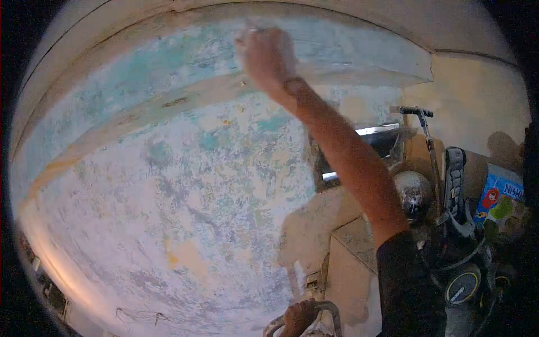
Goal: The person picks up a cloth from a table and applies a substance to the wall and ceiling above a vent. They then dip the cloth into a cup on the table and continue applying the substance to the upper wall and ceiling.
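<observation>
My right hand is raised high against the upper band of the wall, with the arm stretched out in a dark sleeve. Its fingers look closed, though motion blurs them, and whatever they may hold is hidden. Patchy white, turquoise and grey paint covers the wall around it. Low in the view, my left hand is wrapped round a curved tubular rail, which looks like the top of a stepladder.
On the right stand a T-shaped handle on a pole, a rounded silvery object, a dark padded strap and a colourful printed bag. A dark, shiny-edged panel is partly behind my right arm. A ledge crosses the wall.
</observation>
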Action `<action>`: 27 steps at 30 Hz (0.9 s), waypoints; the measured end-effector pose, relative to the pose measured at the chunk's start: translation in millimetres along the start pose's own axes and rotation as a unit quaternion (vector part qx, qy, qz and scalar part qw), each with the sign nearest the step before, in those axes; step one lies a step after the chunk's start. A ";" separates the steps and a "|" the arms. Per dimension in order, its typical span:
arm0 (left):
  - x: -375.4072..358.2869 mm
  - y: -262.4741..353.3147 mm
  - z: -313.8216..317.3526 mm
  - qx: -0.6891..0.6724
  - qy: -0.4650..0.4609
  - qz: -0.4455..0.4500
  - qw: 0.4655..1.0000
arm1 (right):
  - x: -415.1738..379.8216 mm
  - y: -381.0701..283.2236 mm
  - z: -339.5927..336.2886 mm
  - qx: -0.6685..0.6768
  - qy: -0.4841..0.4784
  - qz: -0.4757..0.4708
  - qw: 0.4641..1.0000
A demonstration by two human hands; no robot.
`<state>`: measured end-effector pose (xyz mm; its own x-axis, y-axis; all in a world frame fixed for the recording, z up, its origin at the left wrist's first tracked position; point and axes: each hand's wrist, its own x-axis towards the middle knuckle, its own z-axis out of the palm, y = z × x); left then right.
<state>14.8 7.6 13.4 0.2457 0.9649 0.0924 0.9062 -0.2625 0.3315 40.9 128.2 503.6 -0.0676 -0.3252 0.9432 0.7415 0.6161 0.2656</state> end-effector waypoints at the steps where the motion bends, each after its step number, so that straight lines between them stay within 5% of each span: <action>1: 0.8 -8.3 18.9 -0.001 0.000 0.000 1.000 | 2.5 -15.6 4.6 0.001 -0.001 -0.001 1.000; 3: 6.7 -31.1 72.1 0.109 0.177 0.064 0.976 | 8.4 -42.7 14.3 0.069 0.070 0.004 0.995; 7: 8.7 -25.6 60.8 0.064 0.101 0.030 0.992 | 20.3 -77.9 27.7 0.098 0.053 -0.001 0.994; 9: 10.9 -22.7 50.7 0.036 0.048 0.009 0.998 | 28.1 -84.2 22.7 0.194 0.130 -0.009 0.972; 13: -1.0 -16.8 36.8 0.028 0.102 0.032 0.994 | 48.6 -56.1 31.2 0.258 0.141 -0.071 0.953; 15: 0.7 -20.3 41.6 0.024 0.103 0.053 0.993 | 56.6 -28.4 43.3 0.402 0.224 -0.073 0.885; 17: -0.3 -19.7 41.3 0.018 0.106 0.047 0.993 | 65.2 19.1 44.4 0.035 0.209 -0.160 0.964; 18: 0.9 -20.0 44.3 0.014 0.110 0.046 0.993 | 58.1 36.0 39.6 0.261 0.169 -0.045 0.949; 20: 2.2 -19.9 44.6 0.011 0.111 0.045 0.993 | 50.0 66.3 19.3 0.481 0.098 0.119 0.863; 23: 4.9 -22.5 49.2 0.007 0.111 0.046 0.993 | 35.7 97.6 -20.9 0.556 0.070 0.236 0.794; 25: 6.1 -23.6 51.2 0.005 0.112 0.046 0.993 | 32.5 152.3 -22.6 0.408 0.077 0.266 0.870; 27: 8.5 -24.4 53.8 0.003 0.111 0.047 0.993 | 27.9 135.7 -58.1 0.378 0.067 0.276 0.881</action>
<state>13.3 22.4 -44.4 0.2482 0.9118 0.3273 0.8850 -0.3508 0.3063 178.3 161.0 554.4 0.2814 0.1223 0.9518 -0.0222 0.9924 -0.1209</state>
